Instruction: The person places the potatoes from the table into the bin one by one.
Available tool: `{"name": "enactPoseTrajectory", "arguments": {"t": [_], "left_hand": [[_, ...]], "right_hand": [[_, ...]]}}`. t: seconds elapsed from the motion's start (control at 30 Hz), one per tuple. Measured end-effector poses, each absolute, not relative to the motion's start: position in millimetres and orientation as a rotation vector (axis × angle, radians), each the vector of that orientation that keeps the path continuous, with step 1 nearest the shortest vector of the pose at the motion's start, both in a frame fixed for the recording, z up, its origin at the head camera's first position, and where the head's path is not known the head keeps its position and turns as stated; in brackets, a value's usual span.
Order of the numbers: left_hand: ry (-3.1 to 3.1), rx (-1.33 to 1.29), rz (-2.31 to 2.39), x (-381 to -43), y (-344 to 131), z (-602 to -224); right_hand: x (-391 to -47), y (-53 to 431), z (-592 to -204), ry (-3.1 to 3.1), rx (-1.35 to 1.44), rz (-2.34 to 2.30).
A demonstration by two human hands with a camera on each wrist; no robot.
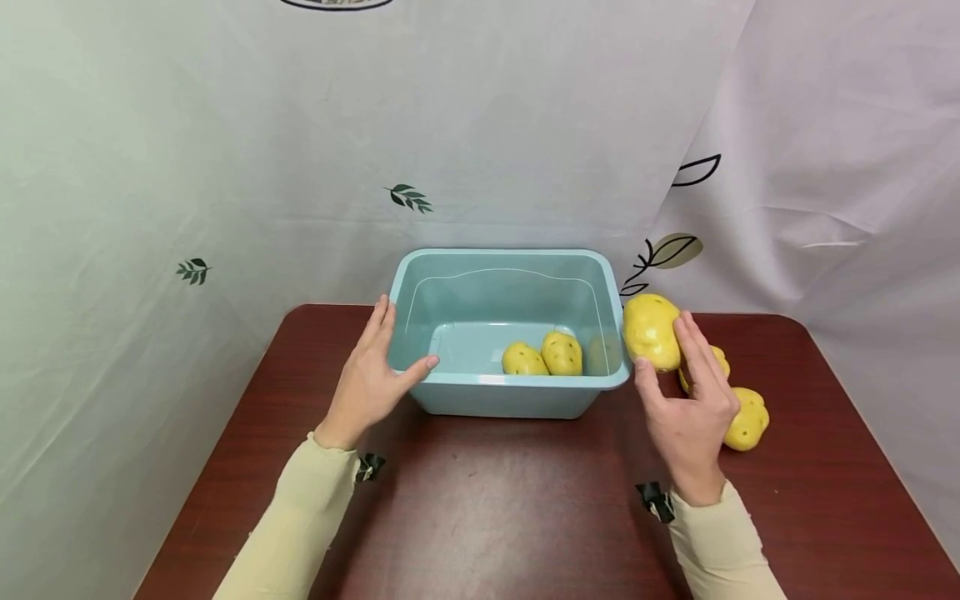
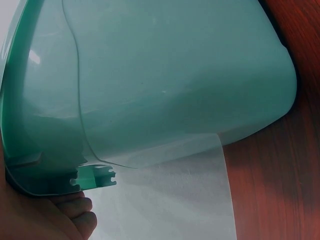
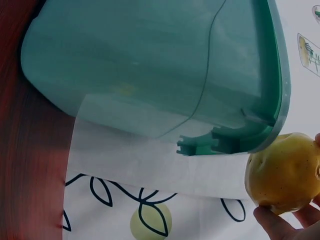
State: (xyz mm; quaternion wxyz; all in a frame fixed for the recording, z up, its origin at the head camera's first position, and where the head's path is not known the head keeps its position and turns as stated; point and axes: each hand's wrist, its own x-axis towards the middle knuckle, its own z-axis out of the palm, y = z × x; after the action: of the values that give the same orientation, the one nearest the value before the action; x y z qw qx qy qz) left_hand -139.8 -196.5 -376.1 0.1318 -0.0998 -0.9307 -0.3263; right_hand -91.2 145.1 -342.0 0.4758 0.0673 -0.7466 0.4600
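A light blue plastic tub (image 1: 510,381) stands on the table with two yellow potatoes, one potato (image 1: 523,359) beside another potato (image 1: 562,353), in its front right part. My left hand (image 1: 367,379) rests at the tub's front left corner, fingers straight along the outer side and thumb reaching over the front rim. Just outside the tub's right rim, my right hand (image 1: 692,408) holds a potato (image 1: 651,332) between thumb and fingers. In the right wrist view this potato (image 3: 282,172) overlaps the rim's end.
Two more potatoes lie right of the tub: a potato (image 1: 747,419) on the table and, partly hidden by my right hand, another potato (image 1: 718,363). A dark red wooden table (image 1: 480,500) carries everything. Behind it hangs a pale cloth (image 1: 510,125) with leaf prints.
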Motion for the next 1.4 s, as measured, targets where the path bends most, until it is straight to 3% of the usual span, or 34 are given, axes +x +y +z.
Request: {"name": "enactPoseTrajectory", "arguments": {"t": [1.0, 1.4], "left_hand": [[-2.702, -0.283, -0.943, -139.6, -197.3, -375.7], [-2.698, -0.287, -0.953, -140.5, -196.2, -376.4]], "right_hand": [[-101.2, 119.4, -341.0, -1.847, 0.29, 1.159], [-124.2, 125.6, -373.3, -1.846, 0.353, 1.191]]}}
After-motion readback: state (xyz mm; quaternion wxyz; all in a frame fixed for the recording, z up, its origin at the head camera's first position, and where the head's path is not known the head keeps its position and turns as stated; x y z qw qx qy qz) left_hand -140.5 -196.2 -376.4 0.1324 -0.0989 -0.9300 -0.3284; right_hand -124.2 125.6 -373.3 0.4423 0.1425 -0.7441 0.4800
